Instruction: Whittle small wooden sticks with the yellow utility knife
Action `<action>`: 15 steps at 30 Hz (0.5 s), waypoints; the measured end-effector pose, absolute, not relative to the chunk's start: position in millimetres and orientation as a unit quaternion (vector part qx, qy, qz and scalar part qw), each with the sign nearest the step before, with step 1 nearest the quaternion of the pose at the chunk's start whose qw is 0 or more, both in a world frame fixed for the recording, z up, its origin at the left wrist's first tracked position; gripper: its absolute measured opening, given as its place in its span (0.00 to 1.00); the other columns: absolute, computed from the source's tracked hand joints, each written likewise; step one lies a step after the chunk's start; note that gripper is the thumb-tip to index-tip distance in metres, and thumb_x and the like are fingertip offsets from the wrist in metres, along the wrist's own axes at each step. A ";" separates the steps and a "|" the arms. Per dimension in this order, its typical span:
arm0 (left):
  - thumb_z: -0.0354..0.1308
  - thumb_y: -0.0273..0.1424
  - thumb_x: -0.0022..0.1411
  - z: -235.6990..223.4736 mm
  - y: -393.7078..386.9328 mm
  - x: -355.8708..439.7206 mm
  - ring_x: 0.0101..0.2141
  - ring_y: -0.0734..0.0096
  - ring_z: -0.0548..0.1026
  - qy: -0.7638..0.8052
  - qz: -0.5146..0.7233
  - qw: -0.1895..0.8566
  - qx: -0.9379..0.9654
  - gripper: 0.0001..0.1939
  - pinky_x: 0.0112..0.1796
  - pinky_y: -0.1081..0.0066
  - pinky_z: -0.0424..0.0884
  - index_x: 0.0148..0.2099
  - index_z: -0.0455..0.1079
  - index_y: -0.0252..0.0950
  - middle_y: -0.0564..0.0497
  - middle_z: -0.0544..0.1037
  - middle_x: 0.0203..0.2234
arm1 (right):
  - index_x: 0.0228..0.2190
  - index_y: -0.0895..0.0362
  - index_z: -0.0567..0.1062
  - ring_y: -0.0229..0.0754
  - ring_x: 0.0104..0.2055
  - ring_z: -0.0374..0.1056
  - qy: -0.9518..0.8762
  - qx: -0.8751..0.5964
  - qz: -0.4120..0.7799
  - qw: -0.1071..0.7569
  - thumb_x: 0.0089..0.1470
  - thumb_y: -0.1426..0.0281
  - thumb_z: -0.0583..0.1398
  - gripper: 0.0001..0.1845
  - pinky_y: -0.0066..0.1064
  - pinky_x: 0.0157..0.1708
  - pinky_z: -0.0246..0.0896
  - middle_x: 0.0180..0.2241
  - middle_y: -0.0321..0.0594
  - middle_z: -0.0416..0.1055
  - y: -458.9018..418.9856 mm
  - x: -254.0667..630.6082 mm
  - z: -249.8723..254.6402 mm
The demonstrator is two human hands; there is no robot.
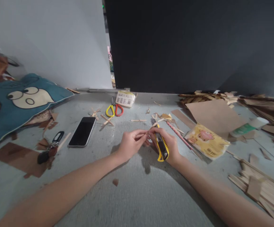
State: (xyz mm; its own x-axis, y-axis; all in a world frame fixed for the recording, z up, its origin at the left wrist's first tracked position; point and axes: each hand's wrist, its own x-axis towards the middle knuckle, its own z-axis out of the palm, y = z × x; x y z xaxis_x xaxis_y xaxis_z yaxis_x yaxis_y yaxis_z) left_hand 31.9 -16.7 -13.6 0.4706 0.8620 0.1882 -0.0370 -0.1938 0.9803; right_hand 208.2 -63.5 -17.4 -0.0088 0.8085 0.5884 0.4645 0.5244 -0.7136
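My right hand (170,144) is closed around a yellow and black utility knife (161,145), its blade end pointing away from me. My left hand (131,144) pinches with thumb and fingers, close against the right fingertips. Between the two hands shows the pale end of a small wooden stick (154,125); the fingers hide most of it. Just beyond lie a flat wooden stick (138,120) and two crossed-stick pieces, the nearer cross (107,120) left of my hands. Small wood scraps (166,116) lie past the knife.
Scissors (114,110) and a white packet (125,98) lie at the back. A phone (82,132), keys (47,154) and a blue cushion (32,104) are left. Right are a red patterned stick (179,135), yellow packet (206,141), glue stick (249,127), cardboard (214,115) and piled wooden sticks (269,192).
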 end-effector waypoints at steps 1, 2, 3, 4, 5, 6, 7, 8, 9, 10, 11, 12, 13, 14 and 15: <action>0.63 0.49 0.64 -13.5 -17.0 32.1 0.29 0.64 0.84 0.316 0.408 0.549 0.657 0.25 0.35 0.66 0.81 0.48 0.77 0.32 0.44 0.85 0.31 | 0.42 0.56 0.75 0.39 0.30 0.72 -0.688 -0.465 0.167 0.532 0.63 0.63 0.61 0.10 0.30 0.32 0.69 0.32 0.38 0.76 -63.1 207.9 -17.8; 0.63 0.49 0.64 -13.2 -17.4 32.3 0.30 0.63 0.84 0.317 0.409 0.547 0.658 0.24 0.35 0.66 0.81 0.48 0.78 0.32 0.44 0.86 0.32 | 0.41 0.56 0.75 0.39 0.30 0.72 -0.682 -0.471 0.174 0.531 0.63 0.62 0.61 0.10 0.29 0.30 0.68 0.31 0.38 0.76 -62.5 207.5 -18.1; 0.63 0.48 0.64 -12.5 -17.9 32.4 0.30 0.63 0.84 0.317 0.411 0.544 0.659 0.23 0.35 0.66 0.82 0.48 0.78 0.32 0.44 0.86 0.33 | 0.41 0.55 0.75 0.39 0.28 0.71 -0.675 -0.479 0.185 0.530 0.64 0.61 0.60 0.11 0.29 0.29 0.67 0.31 0.37 0.75 -61.8 206.9 -18.5; 0.63 0.47 0.64 -11.6 -18.5 32.6 0.30 0.63 0.84 0.317 0.413 0.541 0.660 0.22 0.36 0.66 0.82 0.48 0.78 0.32 0.44 0.86 0.34 | 0.40 0.55 0.75 0.38 0.26 0.70 -0.666 -0.487 0.197 0.529 0.64 0.59 0.60 0.12 0.28 0.26 0.66 0.29 0.37 0.75 -61.1 206.2 -18.8; 0.63 0.46 0.64 -10.6 -18.9 32.7 0.31 0.63 0.84 0.317 0.414 0.539 0.661 0.21 0.36 0.65 0.82 0.48 0.78 0.33 0.44 0.86 0.34 | 0.39 0.55 0.74 0.38 0.24 0.68 -0.658 -0.493 0.210 0.529 0.65 0.58 0.60 0.13 0.28 0.24 0.64 0.27 0.36 0.74 -60.3 205.5 -19.0; 0.63 0.45 0.64 -9.6 -19.3 32.8 0.31 0.63 0.84 0.318 0.414 0.539 0.662 0.20 0.37 0.65 0.82 0.47 0.78 0.33 0.45 0.86 0.34 | 0.39 0.55 0.74 0.37 0.22 0.67 -0.653 -0.497 0.222 0.527 0.65 0.57 0.59 0.14 0.27 0.23 0.62 0.25 0.34 0.72 -59.7 205.0 -19.0; 0.63 0.45 0.64 -8.8 -19.5 32.9 0.31 0.63 0.84 0.318 0.414 0.539 0.661 0.20 0.37 0.65 0.82 0.47 0.78 0.33 0.45 0.86 0.33 | 0.39 0.55 0.74 0.37 0.21 0.66 -0.649 -0.500 0.232 0.524 0.65 0.56 0.59 0.15 0.27 0.22 0.61 0.23 0.33 0.71 -59.1 204.5 -18.8; 0.63 0.45 0.64 -8.4 -19.6 33.1 0.30 0.64 0.84 0.320 0.413 0.542 0.658 0.20 0.36 0.65 0.82 0.47 0.78 0.33 0.46 0.86 0.32 | 0.39 0.54 0.74 0.37 0.20 0.65 -0.647 -0.503 0.239 0.521 0.65 0.55 0.59 0.15 0.27 0.21 0.61 0.22 0.32 0.69 -58.7 204.2 -18.3; 0.63 0.45 0.64 -8.2 -19.5 33.2 0.29 0.64 0.84 0.321 0.413 0.546 0.654 0.20 0.36 0.66 0.82 0.46 0.78 0.33 0.46 0.85 0.31 | 0.39 0.54 0.73 0.37 0.19 0.65 -0.646 -0.504 0.242 0.519 0.65 0.54 0.59 0.16 0.27 0.21 0.61 0.20 0.31 0.68 -58.4 203.9 -17.5; 0.63 0.46 0.64 -8.3 -19.2 33.4 0.29 0.64 0.83 0.323 0.412 0.552 0.649 0.20 0.35 0.65 0.82 0.46 0.78 0.33 0.46 0.85 0.30 | 0.38 0.54 0.73 0.37 0.19 0.65 -0.646 -0.507 0.244 0.517 0.65 0.53 0.59 0.17 0.27 0.21 0.62 0.20 0.31 0.68 -58.1 203.5 -16.5; 0.64 0.46 0.63 -8.7 -19.0 33.6 0.29 0.64 0.83 0.324 0.411 0.557 0.644 0.21 0.35 0.65 0.82 0.46 0.78 0.32 0.46 0.85 0.30 | 0.38 0.54 0.73 0.37 0.19 0.65 -0.644 -0.510 0.246 0.515 0.65 0.53 0.59 0.17 0.27 0.22 0.62 0.20 0.31 0.68 -58.0 203.1 -15.2; 0.64 0.47 0.63 -9.1 -18.7 33.7 0.29 0.64 0.83 0.325 0.410 0.563 0.640 0.22 0.35 0.65 0.82 0.46 0.78 0.32 0.46 0.85 0.30 | 0.38 0.54 0.73 0.37 0.19 0.66 -0.642 -0.514 0.248 0.512 0.65 0.52 0.58 0.18 0.27 0.21 0.62 0.20 0.31 0.69 -57.8 202.7 -14.0; 0.65 0.47 0.62 -9.7 -18.5 33.9 0.29 0.64 0.83 0.325 0.409 0.569 0.635 0.22 0.35 0.65 0.82 0.46 0.78 0.32 0.45 0.85 0.31 | 0.37 0.54 0.73 0.37 0.19 0.66 -0.640 -0.518 0.250 0.510 0.65 0.51 0.58 0.19 0.27 0.21 0.62 0.20 0.31 0.69 -57.6 202.2 -13.0; 0.65 0.48 0.62 -10.3 -18.2 34.0 0.29 0.64 0.83 0.324 0.409 0.574 0.631 0.23 0.35 0.65 0.82 0.47 0.78 0.32 0.45 0.85 0.31 | 0.37 0.54 0.73 0.37 0.19 0.66 -0.638 -0.522 0.253 0.507 0.65 0.50 0.58 0.19 0.27 0.21 0.62 0.20 0.32 0.69 -57.3 201.9 -12.3; 0.65 0.48 0.62 -10.8 -17.9 34.1 0.30 0.63 0.83 0.323 0.410 0.579 0.626 0.24 0.35 0.65 0.82 0.46 0.78 0.32 0.45 0.85 0.32 | 0.36 0.54 0.73 0.37 0.19 0.66 -0.637 -0.524 0.254 0.505 0.65 0.50 0.57 0.20 0.27 0.21 0.62 0.20 0.32 0.70 -57.0 201.6 -12.3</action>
State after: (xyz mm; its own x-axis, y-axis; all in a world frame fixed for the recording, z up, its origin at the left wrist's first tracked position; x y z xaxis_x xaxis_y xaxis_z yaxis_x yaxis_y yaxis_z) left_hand 34.1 -17.9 -10.8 0.4548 0.8796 0.1393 -0.0701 -0.1205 0.9902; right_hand 201.6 -57.0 -12.3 0.0594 0.9243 0.3771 0.4118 0.3215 -0.8527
